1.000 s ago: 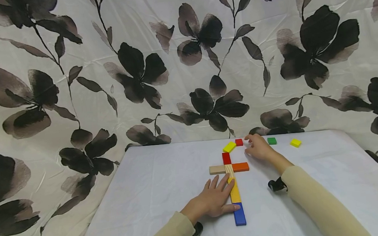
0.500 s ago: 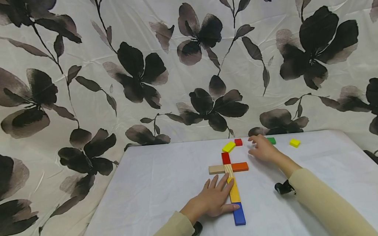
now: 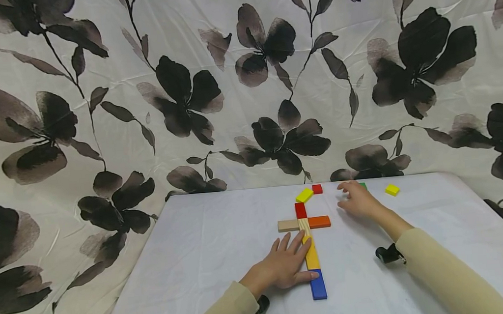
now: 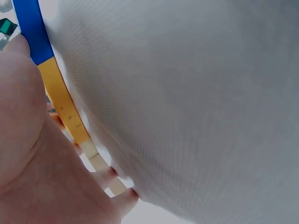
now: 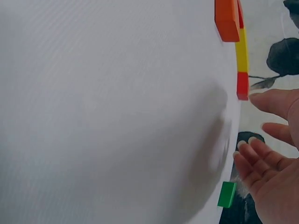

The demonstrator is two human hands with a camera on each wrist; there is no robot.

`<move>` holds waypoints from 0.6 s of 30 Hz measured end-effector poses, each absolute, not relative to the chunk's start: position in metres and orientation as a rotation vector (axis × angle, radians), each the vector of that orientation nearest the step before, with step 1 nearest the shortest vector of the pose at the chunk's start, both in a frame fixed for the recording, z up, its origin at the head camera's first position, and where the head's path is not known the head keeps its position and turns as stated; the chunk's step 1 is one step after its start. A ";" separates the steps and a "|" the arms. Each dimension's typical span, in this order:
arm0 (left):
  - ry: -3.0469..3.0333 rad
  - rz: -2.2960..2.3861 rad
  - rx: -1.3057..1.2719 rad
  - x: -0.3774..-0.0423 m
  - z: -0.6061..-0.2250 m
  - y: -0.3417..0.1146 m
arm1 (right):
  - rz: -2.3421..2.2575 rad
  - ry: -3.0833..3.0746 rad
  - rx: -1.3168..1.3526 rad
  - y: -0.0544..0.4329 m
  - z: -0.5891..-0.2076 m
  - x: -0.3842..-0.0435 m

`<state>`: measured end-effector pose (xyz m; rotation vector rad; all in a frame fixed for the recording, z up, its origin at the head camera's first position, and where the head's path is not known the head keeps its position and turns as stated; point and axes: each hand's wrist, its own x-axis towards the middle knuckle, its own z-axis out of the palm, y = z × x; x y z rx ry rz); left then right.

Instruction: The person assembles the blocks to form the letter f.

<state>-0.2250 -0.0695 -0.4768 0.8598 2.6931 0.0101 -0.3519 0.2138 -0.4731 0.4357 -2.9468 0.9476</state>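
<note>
My left hand (image 3: 279,265) lies spread over a column of wooden blocks, its thumb on the blue block (image 3: 319,289) and fingertips at the long yellow block (image 3: 313,259). Above these come a plain wood block (image 3: 303,225) and a red block (image 3: 300,210), with a beige block (image 3: 287,226) and an orange block (image 3: 320,222) out to the sides. A yellow block (image 3: 304,195) and a small red block (image 3: 317,189) slant off from the top. Holding nothing, my right hand (image 3: 359,200) hovers beside the green block (image 5: 227,194), fingers loosely bent, partly covering it in the head view.
Farther right on the white-covered table (image 3: 206,259) lies a small yellow block (image 3: 392,190). A floral cloth (image 3: 211,91) hangs right behind the table's far edge. Each wrist carries a small black camera, the right one (image 3: 387,253) sticking out toward the table.
My right hand has drawn away from the small red block, moving right and coming in front of the green block. The left hand and the blocks stay where they were.
</note>
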 end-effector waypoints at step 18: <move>2.685 0.029 0.852 -0.226 -0.478 -0.070 | 0.848 -2.893 0.432 0.252 -0.476 -0.339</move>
